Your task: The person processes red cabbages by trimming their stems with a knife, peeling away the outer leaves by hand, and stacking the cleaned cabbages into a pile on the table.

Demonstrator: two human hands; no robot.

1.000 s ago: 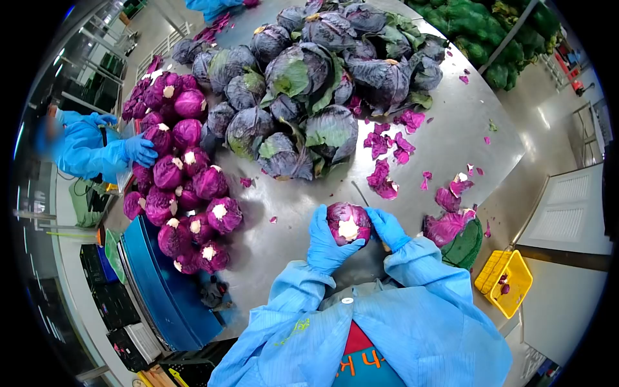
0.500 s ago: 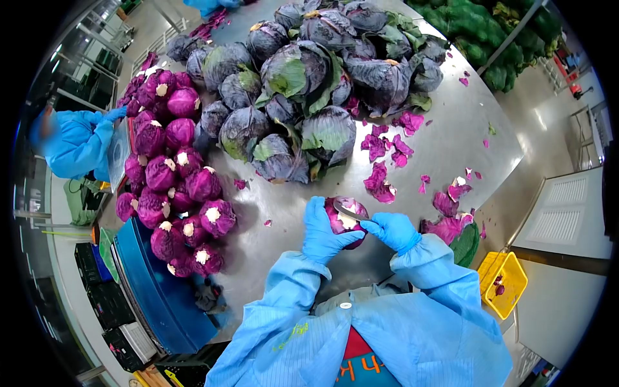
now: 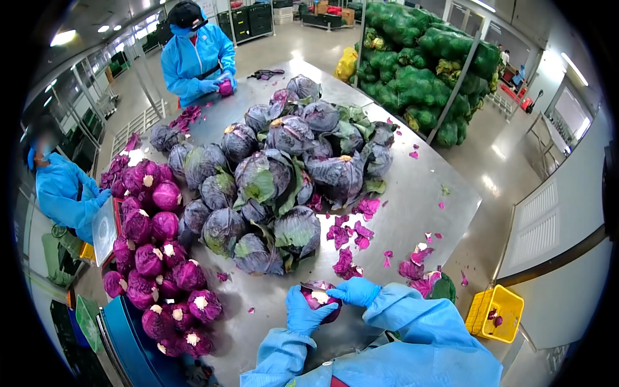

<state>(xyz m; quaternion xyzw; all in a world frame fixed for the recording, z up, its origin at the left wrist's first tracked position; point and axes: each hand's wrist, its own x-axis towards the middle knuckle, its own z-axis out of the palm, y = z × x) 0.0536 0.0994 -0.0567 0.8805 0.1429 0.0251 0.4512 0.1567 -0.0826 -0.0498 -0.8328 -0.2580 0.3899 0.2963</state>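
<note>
My left hand (image 3: 308,311), in a blue glove, is wrapped round the left side of a purple cabbage (image 3: 330,314) above the steel table's near edge. The white cut base of the cabbage faces up. My right hand (image 3: 354,292), also gloved, is closed at the cabbage's upper right; the knife seen in it earlier is mostly hidden, with a thin dark edge over the cabbage top. Beyond my hands lies a pile of dark, unpeeled cabbages (image 3: 263,175). To the left are peeled purple cabbages (image 3: 151,261) with white bases.
Loose purple leaves (image 3: 345,263) lie on the steel table (image 3: 425,193). A yellow crate (image 3: 474,316) stands at the right, a blue bin (image 3: 132,338) at the lower left. Two co-workers (image 3: 196,61) in blue are across and left. Green net sacks (image 3: 419,71) are stacked behind.
The view has tilted up, bringing the far co-worker and more of the room into sight. My hands and the cabbage sit lower in view, and the knife now shows less.
</note>
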